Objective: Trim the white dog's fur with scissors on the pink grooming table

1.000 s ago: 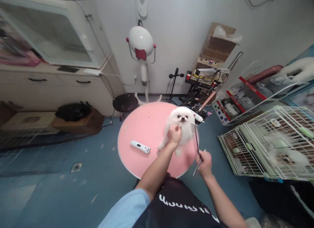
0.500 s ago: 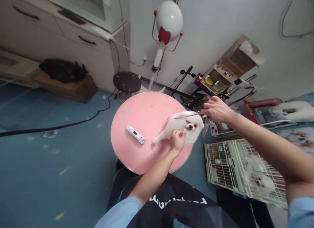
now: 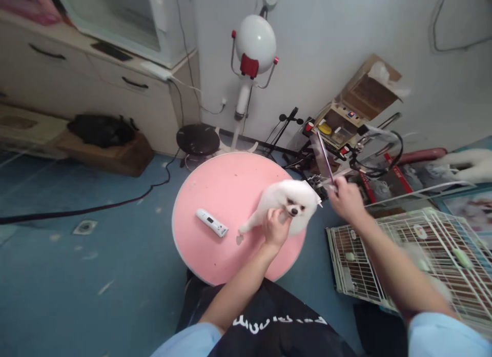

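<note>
A fluffy white dog (image 3: 286, 198) sits on the round pink table (image 3: 207, 182), its face toward me. Under its chin, at the muzzle, my left hand (image 3: 275, 229) is closed and keeps hold of the dog. Off to the right of its head, my right hand (image 3: 346, 198) is closed around a long, thin comb (image 3: 326, 154) that points up and away. The comb is smeared by motion. A second silvery piece shows beside the right fingers, too blurred to name. White hair clippers (image 3: 211, 222) lie on the table to the dog's left.
A wire cage (image 3: 369, 259) stands on the floor to the right. Behind the table are a black round stool (image 3: 198, 139) and a white dryer (image 3: 255, 44) on a stand. A cluttered trolley (image 3: 338, 126) and a cardboard box (image 3: 369, 85) are at the back right.
My right hand has drawn back to the right, off the dog's head, and the comb has swung upward. My left hand stays at the dog's chin. The dog's head has tilted down slightly.
</note>
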Action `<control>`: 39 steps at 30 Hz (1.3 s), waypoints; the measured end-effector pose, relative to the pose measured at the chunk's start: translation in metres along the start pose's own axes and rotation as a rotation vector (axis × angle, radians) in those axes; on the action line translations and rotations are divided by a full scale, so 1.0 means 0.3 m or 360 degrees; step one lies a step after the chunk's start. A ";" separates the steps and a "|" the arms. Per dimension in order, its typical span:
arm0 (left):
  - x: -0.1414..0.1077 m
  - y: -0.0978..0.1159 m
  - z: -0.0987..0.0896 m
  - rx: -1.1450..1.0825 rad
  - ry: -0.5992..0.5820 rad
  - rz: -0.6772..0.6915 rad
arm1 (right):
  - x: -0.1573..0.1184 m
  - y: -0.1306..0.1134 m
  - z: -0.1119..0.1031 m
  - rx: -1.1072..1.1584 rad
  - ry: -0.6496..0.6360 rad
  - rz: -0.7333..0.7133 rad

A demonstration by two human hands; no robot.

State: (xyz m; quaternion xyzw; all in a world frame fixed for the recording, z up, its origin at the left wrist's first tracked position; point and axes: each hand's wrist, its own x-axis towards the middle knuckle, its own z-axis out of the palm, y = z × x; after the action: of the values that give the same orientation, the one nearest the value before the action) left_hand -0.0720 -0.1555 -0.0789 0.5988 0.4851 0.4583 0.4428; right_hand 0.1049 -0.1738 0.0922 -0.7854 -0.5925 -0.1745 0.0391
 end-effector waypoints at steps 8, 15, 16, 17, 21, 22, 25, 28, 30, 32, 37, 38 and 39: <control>0.096 0.029 0.020 0.0366 0.0053 0.0480 | -0.615 -0.273 0.376 0.0833 0.0375 0.1051; 0.113 0.024 -0.032 0.0458 -0.0048 0.0323 | -0.527 -0.355 0.460 0.0964 0.0211 0.1191; 0.113 0.018 -0.040 0.0473 -0.0070 0.0298 | -0.544 -0.342 0.471 0.0972 0.0224 0.1273; 0.115 0.013 -0.047 0.0488 -0.0085 0.0277 | -0.571 -0.332 0.485 0.0997 0.0248 0.1328; 0.142 0.021 -0.032 0.0561 -0.0096 0.0237 | -0.729 -0.362 0.565 0.1347 0.0253 0.1485; 0.152 0.031 -0.019 0.0579 -0.0095 0.0239 | -0.771 -0.382 0.586 0.1440 0.0220 0.1553; 0.171 0.061 0.018 0.0578 -0.0083 0.0359 | -0.865 -0.411 0.615 0.1502 0.0198 0.1644; 0.151 0.055 0.024 0.0524 -0.0041 0.0540 | -0.857 -0.317 0.551 0.1268 0.0292 0.1365; 0.122 0.031 0.014 0.0491 -0.0010 0.0583 | -0.771 -0.191 0.446 0.0980 0.0356 0.0994; 0.092 0.005 0.006 0.0447 0.0029 0.0598 | -0.631 -0.058 0.307 0.0650 0.0456 0.0503; 0.040 -0.024 0.017 0.0317 0.0152 0.0610 | -0.215 0.098 -0.013 -0.0042 0.0297 -0.0496; 0.033 -0.026 0.022 0.0303 0.0183 0.0606 | -0.142 0.097 -0.052 -0.0132 0.0173 -0.0647; 0.027 -0.028 0.027 0.0292 0.0207 0.0600 | -0.077 0.091 -0.080 -0.0198 0.0052 -0.0748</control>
State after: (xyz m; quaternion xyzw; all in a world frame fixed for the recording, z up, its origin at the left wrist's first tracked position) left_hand -0.0646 -0.1471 -0.0877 0.6859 0.4317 0.5246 0.2605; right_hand 0.1198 -0.2094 0.1112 -0.6240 -0.7464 -0.2277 -0.0413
